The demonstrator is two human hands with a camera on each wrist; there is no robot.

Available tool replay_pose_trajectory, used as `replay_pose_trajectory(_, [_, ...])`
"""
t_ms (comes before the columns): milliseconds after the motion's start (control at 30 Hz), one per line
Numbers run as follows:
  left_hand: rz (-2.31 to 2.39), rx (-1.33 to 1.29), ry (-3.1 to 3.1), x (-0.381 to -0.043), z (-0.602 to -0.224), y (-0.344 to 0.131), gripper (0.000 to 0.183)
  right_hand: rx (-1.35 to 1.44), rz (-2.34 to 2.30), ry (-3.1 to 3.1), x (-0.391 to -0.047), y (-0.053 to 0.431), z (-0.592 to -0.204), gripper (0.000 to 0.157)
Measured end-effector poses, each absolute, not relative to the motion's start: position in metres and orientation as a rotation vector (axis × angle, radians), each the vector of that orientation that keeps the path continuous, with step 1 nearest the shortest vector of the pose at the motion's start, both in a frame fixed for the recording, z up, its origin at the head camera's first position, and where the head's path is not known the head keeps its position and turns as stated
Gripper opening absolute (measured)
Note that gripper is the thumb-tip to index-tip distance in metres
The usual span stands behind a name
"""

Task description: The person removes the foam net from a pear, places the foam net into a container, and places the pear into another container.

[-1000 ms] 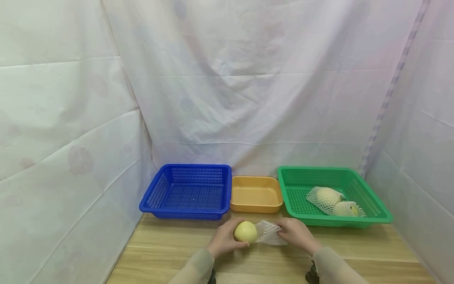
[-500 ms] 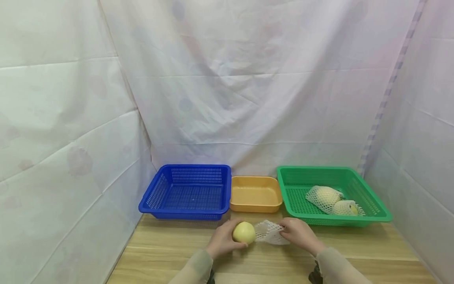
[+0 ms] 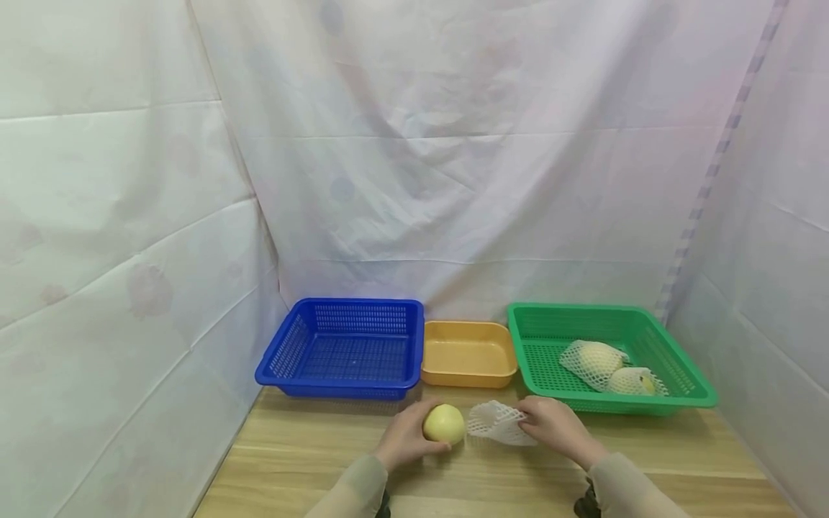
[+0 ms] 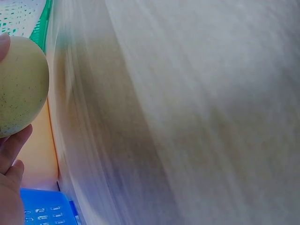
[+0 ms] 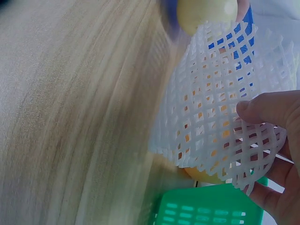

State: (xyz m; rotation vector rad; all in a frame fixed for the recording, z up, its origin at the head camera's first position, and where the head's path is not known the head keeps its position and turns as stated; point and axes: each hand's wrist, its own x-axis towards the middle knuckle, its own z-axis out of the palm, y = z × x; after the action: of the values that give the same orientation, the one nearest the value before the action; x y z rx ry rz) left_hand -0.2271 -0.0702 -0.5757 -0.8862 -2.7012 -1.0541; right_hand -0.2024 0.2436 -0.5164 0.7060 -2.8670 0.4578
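Note:
My left hand (image 3: pixel 406 435) grips a round, pale-yellow pear (image 3: pixel 444 424), thumb and fingers around its left side. Fine dark specks show on the pear (image 4: pixel 21 86) in the left wrist view. To the right, my right hand (image 3: pixel 558 426) pinches a white foam net sleeve (image 3: pixel 497 422) by its right end. The sleeve looks flattened and holds no fruit; its left end points at the pear, with a narrow gap between them in the head view. Up close, my right thumb presses on the mesh (image 5: pixel 206 103) with the fingers behind it.
A blue basket (image 3: pixel 352 385) stands at the back left and an orange tray (image 3: pixel 468 378) in the middle. At the back right, a green basket (image 3: pixel 540 360) holds two net-wrapped pears (image 3: pixel 599 362). White cloth (image 3: pixel 453 180) hangs behind the wooden table (image 3: pixel 311 446).
My right hand has drawn the foam net to the right, away from the pear. The left hand with the pear has shifted slightly left.

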Motion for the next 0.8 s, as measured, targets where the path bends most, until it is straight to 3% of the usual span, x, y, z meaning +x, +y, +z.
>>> replay_pose_trajectory(800, [-1.044,-0.905,-2.727,-0.227,-0.580,-0.073,0.078,0.800,0.450,-2.730,-0.208,0.237,-0.494,0.015])
